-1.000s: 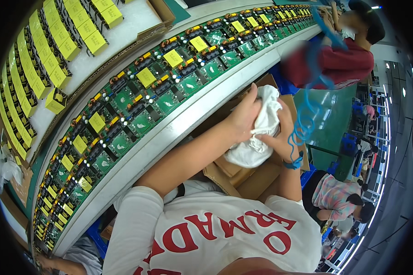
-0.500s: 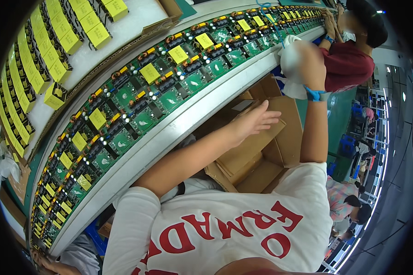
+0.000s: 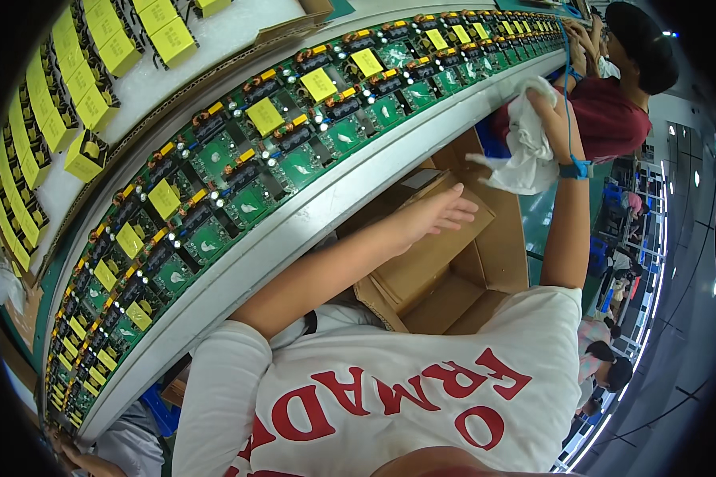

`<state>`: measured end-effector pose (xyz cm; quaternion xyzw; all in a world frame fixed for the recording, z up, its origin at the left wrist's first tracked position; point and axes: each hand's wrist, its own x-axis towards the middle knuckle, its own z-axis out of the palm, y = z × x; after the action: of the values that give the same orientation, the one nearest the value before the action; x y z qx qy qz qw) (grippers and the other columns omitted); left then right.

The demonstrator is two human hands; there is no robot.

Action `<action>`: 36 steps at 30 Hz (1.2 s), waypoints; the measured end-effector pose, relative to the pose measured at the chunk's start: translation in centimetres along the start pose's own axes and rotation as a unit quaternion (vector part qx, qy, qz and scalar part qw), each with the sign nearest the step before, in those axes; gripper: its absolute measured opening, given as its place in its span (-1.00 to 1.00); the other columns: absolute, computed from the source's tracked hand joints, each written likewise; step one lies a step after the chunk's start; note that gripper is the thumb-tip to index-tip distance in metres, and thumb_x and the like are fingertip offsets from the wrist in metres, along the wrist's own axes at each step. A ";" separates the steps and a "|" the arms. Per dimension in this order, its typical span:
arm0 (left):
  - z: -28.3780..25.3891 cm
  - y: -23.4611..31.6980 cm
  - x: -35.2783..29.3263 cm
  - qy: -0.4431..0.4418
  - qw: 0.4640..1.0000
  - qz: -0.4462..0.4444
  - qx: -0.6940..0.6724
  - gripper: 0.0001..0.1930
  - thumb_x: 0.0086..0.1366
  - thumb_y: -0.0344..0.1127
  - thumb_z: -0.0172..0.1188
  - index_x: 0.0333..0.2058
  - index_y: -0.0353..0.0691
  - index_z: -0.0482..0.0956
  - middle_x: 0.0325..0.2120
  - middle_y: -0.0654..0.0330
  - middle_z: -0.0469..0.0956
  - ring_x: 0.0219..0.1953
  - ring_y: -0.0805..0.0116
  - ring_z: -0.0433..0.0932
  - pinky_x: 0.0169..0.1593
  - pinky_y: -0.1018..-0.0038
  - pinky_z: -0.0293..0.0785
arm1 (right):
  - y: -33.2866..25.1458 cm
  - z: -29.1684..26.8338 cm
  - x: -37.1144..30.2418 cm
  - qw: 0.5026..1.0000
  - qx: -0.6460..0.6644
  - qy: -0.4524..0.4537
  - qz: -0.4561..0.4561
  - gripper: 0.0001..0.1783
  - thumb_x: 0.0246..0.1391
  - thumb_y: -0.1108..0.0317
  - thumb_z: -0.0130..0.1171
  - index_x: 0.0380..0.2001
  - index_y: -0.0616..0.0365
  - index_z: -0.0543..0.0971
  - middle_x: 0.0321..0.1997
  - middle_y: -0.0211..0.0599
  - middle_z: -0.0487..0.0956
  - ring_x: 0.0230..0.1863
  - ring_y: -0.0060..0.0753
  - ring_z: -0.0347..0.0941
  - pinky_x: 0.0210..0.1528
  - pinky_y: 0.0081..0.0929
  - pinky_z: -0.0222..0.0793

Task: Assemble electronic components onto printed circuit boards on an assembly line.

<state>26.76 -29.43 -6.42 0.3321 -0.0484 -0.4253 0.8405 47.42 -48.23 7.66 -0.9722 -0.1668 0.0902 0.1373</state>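
My left hand (image 3: 437, 216) is stretched out over an open cardboard box (image 3: 505, 274), fingers extended and holding nothing. A crumpled white cloth (image 3: 527, 151) hangs from my right hand (image 3: 550, 107), which is closed on it at the right, beyond the box. Around my right wrist sits a blue wrist strap (image 3: 577, 168) with a thin blue cord rising from it. In front of me runs a long row of green circuit boards (image 3: 294, 168) bearing yellow blocks, dark capacitors and white dabs. Neither hand touches the boards.
A pale metal rail (image 3: 310, 208) edges the board line. At upper left, a carton (image 3: 239, 32) with white lining holds rows of yellow transformers (image 3: 119, 52). A person in dark red (image 3: 612, 115) works at the far right; another person's hand (image 3: 68, 449) shows at lower left.
My right hand and the cloth have swung to the right, and the cloth now hangs more spread out. My left hand has shifted slightly left. The board line appears slightly displaced in view.
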 end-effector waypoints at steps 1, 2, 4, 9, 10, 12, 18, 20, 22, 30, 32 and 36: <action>0.0 0.0 0.0 -0.001 1.000 0.000 -0.001 -0.25 0.44 0.33 -0.42 0.24 -0.09 0.43 0.23 0.13 0.42 0.24 0.21 0.33 0.35 0.21 0.04 | 0.5 0.1 -0.1 0.999 0.048 0.006 0.019 -0.63 0.09 0.26 0.13 -0.06 0.19 0.56 -0.09 -0.18 0.57 -0.22 -0.32 0.53 -0.14 -0.44 0.42; 0.1 0.0 -0.1 0.002 1.000 0.002 0.000 -0.26 0.45 0.33 -0.40 0.23 -0.10 0.44 0.22 0.13 0.43 0.23 0.22 0.34 0.34 0.23 0.06 | 1.1 0.3 -0.1 0.995 0.096 0.012 0.037 -0.64 0.12 0.26 0.12 -0.06 0.20 0.55 -0.11 -0.23 0.57 -0.20 -0.41 0.50 -0.14 -0.48 0.40; 0.2 0.1 -0.1 0.008 1.000 0.008 0.004 -0.28 0.45 0.31 -0.37 0.21 -0.11 0.47 0.20 0.15 0.46 0.19 0.25 0.37 0.30 0.28 0.12 | 2.3 0.7 -0.5 0.988 0.142 0.021 0.057 -0.65 0.15 0.26 0.11 -0.05 0.22 0.54 -0.13 -0.28 0.57 -0.18 -0.50 0.47 -0.14 -0.52 0.37; -0.5 0.1 0.2 0.004 1.000 0.009 -0.011 -0.37 0.46 0.22 -0.19 0.22 -0.16 0.43 0.21 0.13 0.43 0.20 0.27 0.36 0.27 0.34 0.19 | 1.8 1.5 -2.2 0.954 0.294 -0.042 -0.026 -0.72 0.26 0.32 0.05 -0.01 0.17 0.47 -0.11 -0.45 0.52 -0.11 -0.64 0.37 -0.08 -0.58 0.33; -0.1 0.0 1.1 0.064 0.995 0.079 0.018 -0.39 0.42 0.16 -0.07 0.22 -0.19 0.40 0.18 0.09 0.44 0.18 0.27 0.38 0.25 0.32 0.22 | 1.5 1.9 -3.8 0.934 0.354 -0.050 -0.011 -0.73 0.29 0.32 0.05 0.01 0.15 0.46 -0.10 -0.47 0.51 -0.12 -0.65 0.37 -0.07 -0.59 0.32; 0.5 0.0 1.8 0.167 0.956 0.233 0.057 -0.37 0.34 0.04 0.16 0.23 -0.26 0.35 0.12 0.03 0.45 0.15 0.26 0.41 0.22 0.27 0.29 | -0.3 2.4 -5.9 0.916 0.398 -0.060 0.007 -0.74 0.32 0.31 0.04 0.02 0.12 0.45 -0.10 -0.49 0.51 -0.12 -0.65 0.36 -0.05 -0.60 0.31; 3.1 -0.4 2.2 0.140 0.931 0.335 -0.031 -0.26 0.15 -0.22 0.41 0.22 -0.38 0.26 0.02 0.00 0.46 0.08 0.29 0.46 0.18 0.34 0.38 | -5.4 4.7 -11.3 0.875 0.461 -0.131 0.066 -0.76 0.37 0.24 0.04 0.00 0.09 0.43 -0.16 -0.50 0.48 -0.13 -0.67 0.35 -0.05 -0.63 0.30; 3.3 -0.3 1.7 0.073 0.949 0.278 -0.127 -0.23 0.09 -0.30 0.46 0.21 -0.39 0.25 -0.03 0.03 0.48 0.06 0.30 0.49 0.15 0.37 0.42 | -5.6 5.0 -12.3 0.880 0.450 -0.113 0.102 -0.77 0.37 0.24 0.04 -0.01 0.09 0.43 -0.17 -0.50 0.47 -0.14 -0.67 0.34 -0.05 -0.63 0.29; 2.5 -0.4 1.4 0.089 0.956 0.251 -0.121 -0.25 0.08 -0.34 0.45 0.20 -0.38 0.26 -0.03 0.04 0.49 0.04 0.31 0.50 0.13 0.38 0.43 | -4.5 6.0 -13.0 0.949 0.316 0.013 0.004 -0.78 0.37 0.24 0.03 -0.05 0.11 0.46 -0.16 -0.47 0.48 -0.12 -0.66 0.35 -0.04 -0.63 0.29; 1.0 -1.0 1.7 0.115 0.964 0.125 -0.205 -0.34 0.07 -0.49 0.39 0.15 -0.36 0.31 -0.06 0.09 0.53 -0.02 0.32 0.55 0.07 0.38 0.50 | -2.0 6.5 -15.2 0.810 0.559 0.146 0.100 -0.67 0.38 0.15 -0.02 -0.06 0.15 0.56 -0.07 -0.33 0.52 -0.11 -0.47 0.42 0.07 -0.39 0.31; 1.0 -1.0 1.8 0.096 0.954 0.101 -0.264 -0.32 0.06 -0.56 0.35 0.18 -0.38 0.30 -0.04 0.07 0.53 0.01 0.29 0.56 0.09 0.36 0.50 | -4.7 6.6 -14.7 0.681 0.700 0.179 0.116 -0.66 0.38 0.14 -0.03 -0.04 0.15 0.57 -0.04 -0.31 0.51 -0.13 -0.44 0.42 0.08 -0.33 0.31; 2.1 -1.7 2.2 0.154 0.966 0.189 -0.083 -0.35 0.05 -0.54 0.36 0.14 -0.36 0.33 -0.04 0.09 0.52 0.00 0.28 0.56 0.08 0.37 0.49 | -8.1 6.1 -13.6 0.555 0.811 0.172 0.067 -0.62 0.38 0.18 -0.07 0.09 0.13 0.54 0.04 -0.30 0.46 -0.19 -0.45 0.39 0.06 -0.20 0.30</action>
<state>26.21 -32.86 -6.26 0.3075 0.0551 -0.2055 0.9275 31.02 -44.20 6.00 -0.4548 0.0689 0.0275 0.8875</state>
